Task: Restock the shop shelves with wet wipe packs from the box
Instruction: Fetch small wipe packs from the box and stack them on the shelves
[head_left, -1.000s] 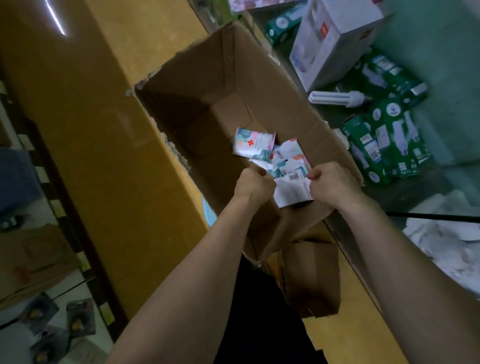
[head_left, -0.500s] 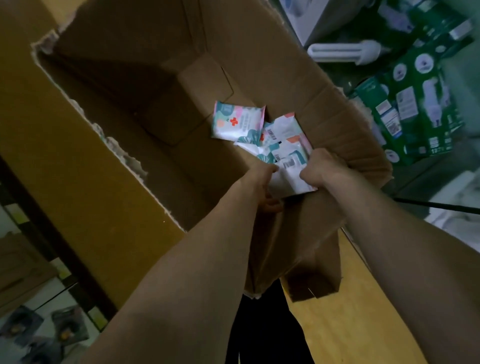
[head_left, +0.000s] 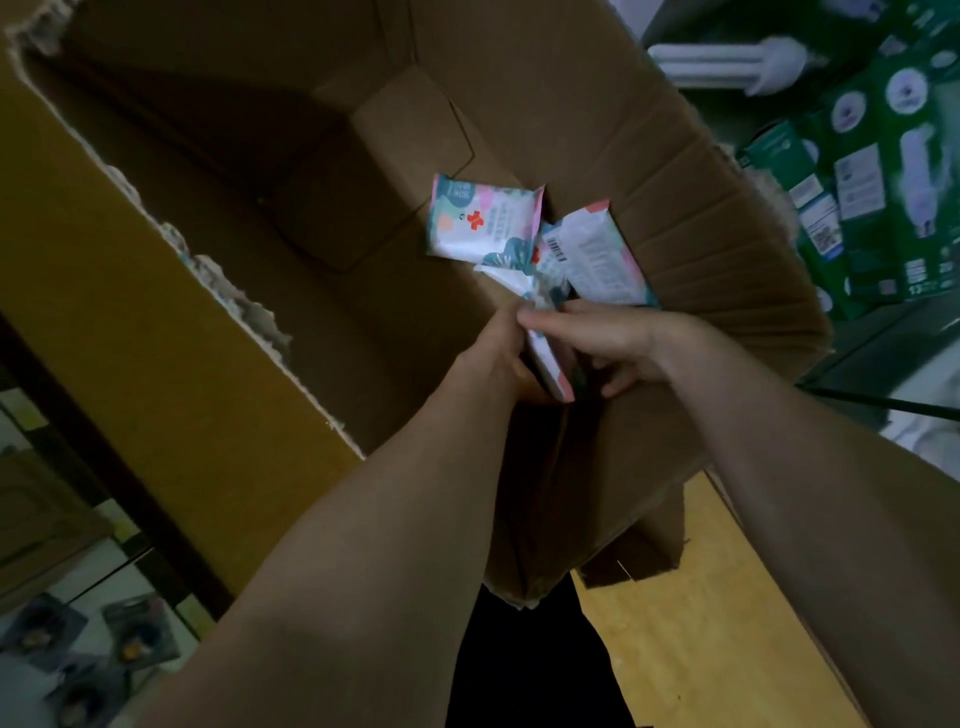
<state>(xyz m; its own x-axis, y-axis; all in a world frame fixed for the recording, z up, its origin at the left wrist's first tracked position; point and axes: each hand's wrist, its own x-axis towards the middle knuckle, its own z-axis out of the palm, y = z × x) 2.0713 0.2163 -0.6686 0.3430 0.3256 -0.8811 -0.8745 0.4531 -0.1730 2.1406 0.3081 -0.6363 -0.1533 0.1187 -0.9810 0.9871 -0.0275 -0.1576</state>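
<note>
**Hands in the wipe box, seen from above.** Two bare forearms reach from the near edge into one open cardboard box (head_left: 675, 218). The left grip (head_left: 496, 358) and the right grip (head_left: 618, 343) meet with their fingertips touching. Both are clenched on a single held pack (head_left: 545, 364) of wet wipes, which is seen edge-on between them. The left fingers curl round its left face. The right fingers lie across its far end, with the thumb below. Whether a second pack is pressed against it cannot be told. The held pack is inside the box, close to the near corner.

Just beyond the grips lies the barcode pack (head_left: 592, 254), printed back upward, beside the right wall of the box. Farther on and to the left of the grips, the red-cross pack (head_left: 478, 218) lies flat on the box floor, and its corner meets the barcode pack.

Three packs can be told apart: one in the grips and two loose.

The yellow counter (head_left: 701, 623) shows nearer than the grips and to their right. Beyond the right wall of the box stand green lamp cartons (head_left: 883, 182), too blurred to count. One loose white tube lamp (head_left: 727, 62) lies farthest off.
</note>
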